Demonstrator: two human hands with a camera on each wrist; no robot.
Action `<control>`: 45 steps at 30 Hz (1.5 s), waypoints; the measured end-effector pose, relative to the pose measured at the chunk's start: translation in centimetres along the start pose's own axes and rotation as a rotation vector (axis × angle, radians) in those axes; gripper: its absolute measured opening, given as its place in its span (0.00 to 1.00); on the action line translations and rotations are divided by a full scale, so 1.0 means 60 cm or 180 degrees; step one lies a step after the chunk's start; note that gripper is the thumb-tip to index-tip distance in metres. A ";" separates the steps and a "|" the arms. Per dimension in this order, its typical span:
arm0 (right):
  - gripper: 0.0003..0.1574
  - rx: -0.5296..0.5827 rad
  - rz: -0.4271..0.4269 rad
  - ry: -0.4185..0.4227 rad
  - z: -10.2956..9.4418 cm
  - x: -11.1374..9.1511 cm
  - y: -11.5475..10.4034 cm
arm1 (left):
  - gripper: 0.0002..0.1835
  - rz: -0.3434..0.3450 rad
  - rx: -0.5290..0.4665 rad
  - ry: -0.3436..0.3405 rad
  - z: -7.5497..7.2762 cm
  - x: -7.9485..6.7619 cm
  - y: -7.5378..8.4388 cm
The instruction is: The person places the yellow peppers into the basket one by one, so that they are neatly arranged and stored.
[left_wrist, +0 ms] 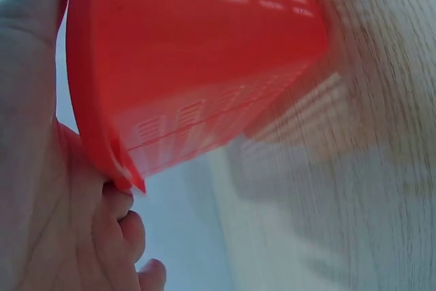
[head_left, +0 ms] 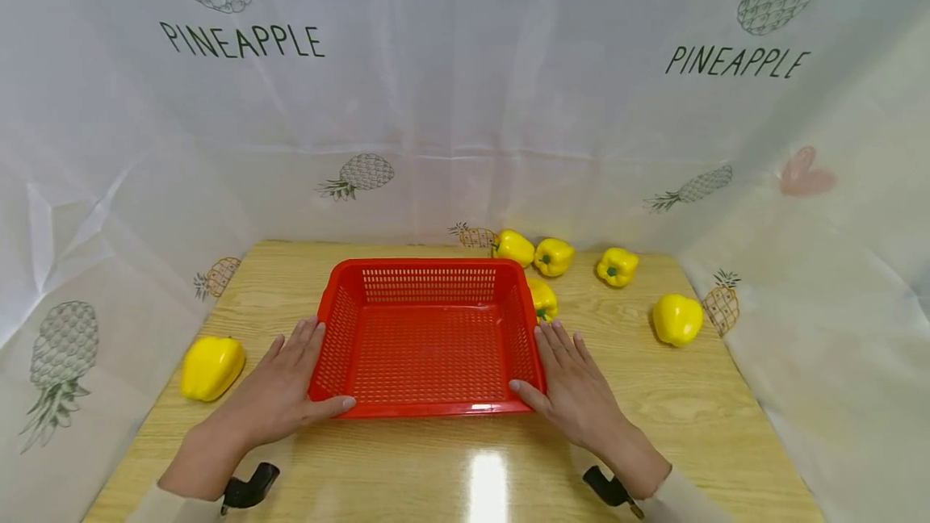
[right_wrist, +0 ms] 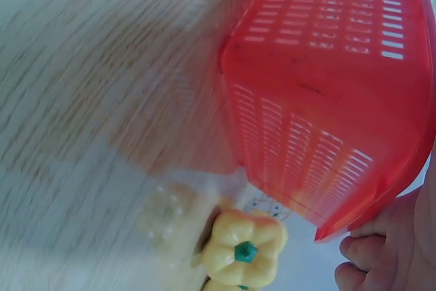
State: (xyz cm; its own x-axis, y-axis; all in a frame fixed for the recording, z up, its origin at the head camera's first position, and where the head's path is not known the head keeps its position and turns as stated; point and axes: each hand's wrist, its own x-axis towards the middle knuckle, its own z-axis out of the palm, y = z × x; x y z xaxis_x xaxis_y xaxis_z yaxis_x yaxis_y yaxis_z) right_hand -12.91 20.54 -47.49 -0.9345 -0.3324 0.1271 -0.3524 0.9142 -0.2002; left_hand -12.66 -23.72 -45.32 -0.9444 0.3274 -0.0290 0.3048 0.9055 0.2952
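A red plastic basket (head_left: 429, 408) with slatted walls sits on the wooden table, and nothing lies inside it. My left hand (head_left: 279, 390) holds its left side, thumb over the front corner and fingers along the outer wall. On the opposite side my right hand (head_left: 577, 390) grips the rim the same way. Both wrist views show fingers tucked at the underside of the basket's rim (left_wrist: 85, 86). Just beyond my right fingertips is a yellow bell pepper (head_left: 542, 297), partly hidden by the basket. Another yellow bell pepper (head_left: 211, 368) lies left of my left hand.
Behind the basket's right corner are two yellow peppers (head_left: 554, 257) side by side. A further pepper (head_left: 617, 266) lies to their right, and one more pepper (head_left: 677, 320) near the table's right edge. A pineapple-printed curtain (head_left: 450, 103) surrounds the wooden table (head_left: 392, 466).
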 end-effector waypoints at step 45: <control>0.51 0.0062 -0.0228 0.1044 -0.025 0.041 0.088 | 0.72 -0.0150 -0.0288 -0.0085 -0.004 0.017 -0.032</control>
State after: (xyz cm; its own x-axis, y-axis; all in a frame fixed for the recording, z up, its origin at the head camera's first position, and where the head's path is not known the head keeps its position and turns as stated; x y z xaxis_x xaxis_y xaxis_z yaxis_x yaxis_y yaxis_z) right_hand -16.98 24.90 -46.76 -0.8426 -0.3005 0.4469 -0.4206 0.8855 -0.1976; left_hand -14.24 -25.18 -45.66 -0.9535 0.2932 -0.0698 0.2468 0.8924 0.3778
